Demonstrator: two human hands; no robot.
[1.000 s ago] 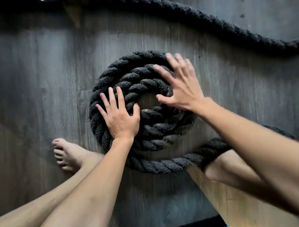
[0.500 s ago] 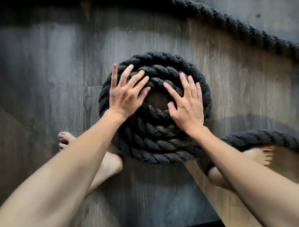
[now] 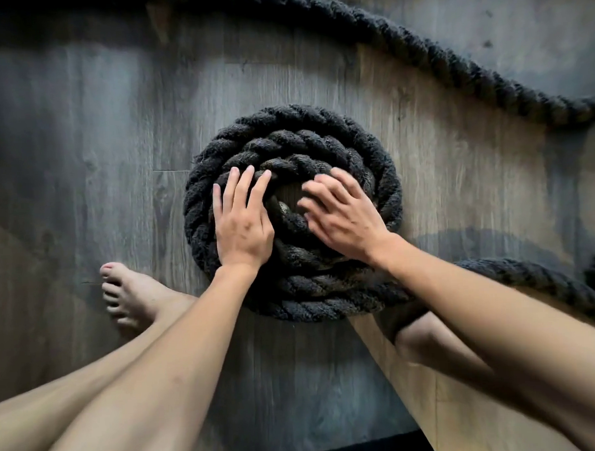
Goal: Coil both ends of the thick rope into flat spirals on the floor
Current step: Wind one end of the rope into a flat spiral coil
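Black rope (image 3: 322,122) in a flat spiral on wood floor (image 3: 81,149), left hand (image 3: 243,224) and right hand (image 3: 345,216) flat, fingers spread, on its coils.

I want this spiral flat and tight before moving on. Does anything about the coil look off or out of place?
The spiral lies flat in about three snug rings, but its centre is an open gap showing bare floor between the left hand and right hand. Nothing looks frayed or damaged; the rest of the rope trails loose.

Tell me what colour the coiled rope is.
Black to dark charcoal, with brownish worn strands on the inner turns of the rope; seen in the head view.
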